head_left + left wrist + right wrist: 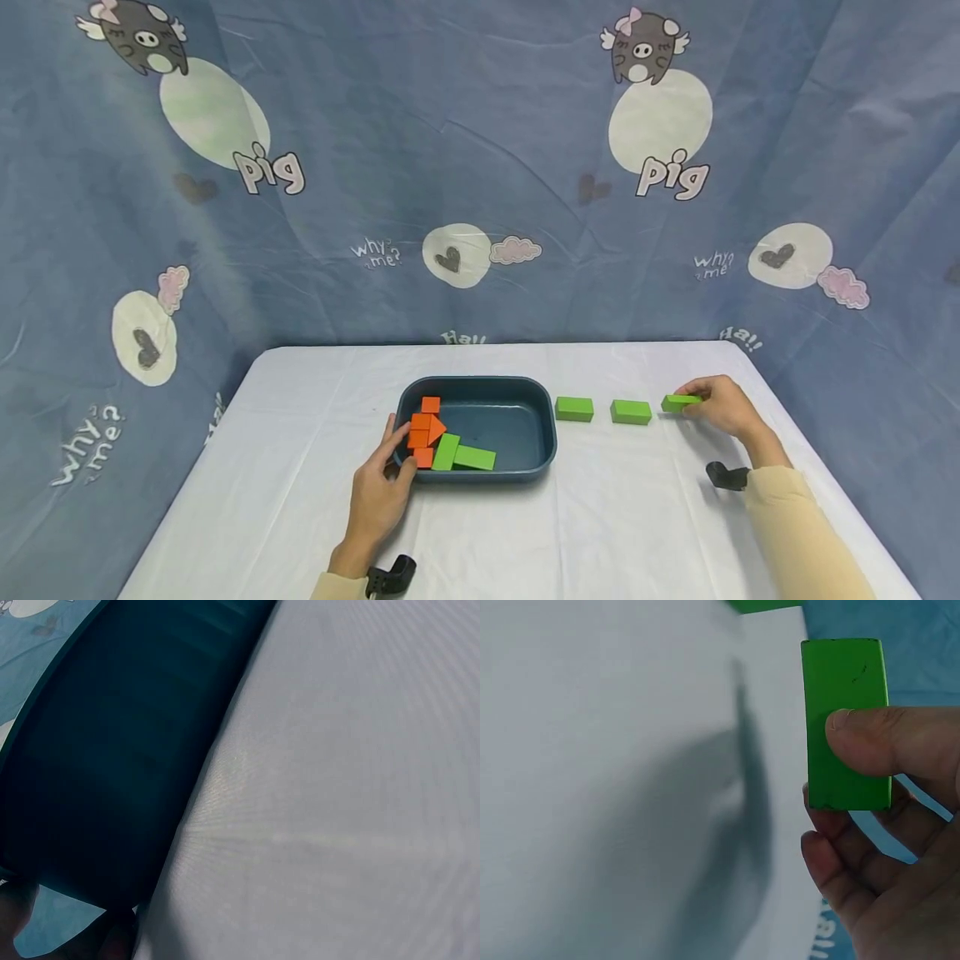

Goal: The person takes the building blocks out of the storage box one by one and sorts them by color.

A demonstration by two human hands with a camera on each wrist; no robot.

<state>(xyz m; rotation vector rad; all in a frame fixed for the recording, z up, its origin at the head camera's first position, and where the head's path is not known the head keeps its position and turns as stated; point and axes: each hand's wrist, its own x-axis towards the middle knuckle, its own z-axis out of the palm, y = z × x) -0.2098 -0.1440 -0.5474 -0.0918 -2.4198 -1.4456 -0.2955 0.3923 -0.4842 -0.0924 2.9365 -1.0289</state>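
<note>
My left hand (pixel 377 493) is at the left end of a dark teal tray (pixel 487 477), thumb and fingers spread, fingertips touching its rim. Orange blocks (pixel 422 421), several of them, and two green blocks (pixel 475 457) lie in the tray's left part. The left wrist view shows the tray's dark wall (pixel 127 742) with fingertips (pixel 112 934) at its lower end. Over the table's right side, my right hand (pixel 723 408) pinches a green rectangular block (pixel 847 675), thumb flat across its face in the right wrist view. A shadow falls on the cloth below.
Two more green blocks, one beside the tray (pixel 574 409) and one farther right (pixel 631 412), lie on the white tablecloth (pixel 600 533). A blue printed curtain (pixel 525 125) hangs behind the table. A black wrist device (pixel 726 476) sits by each sleeve.
</note>
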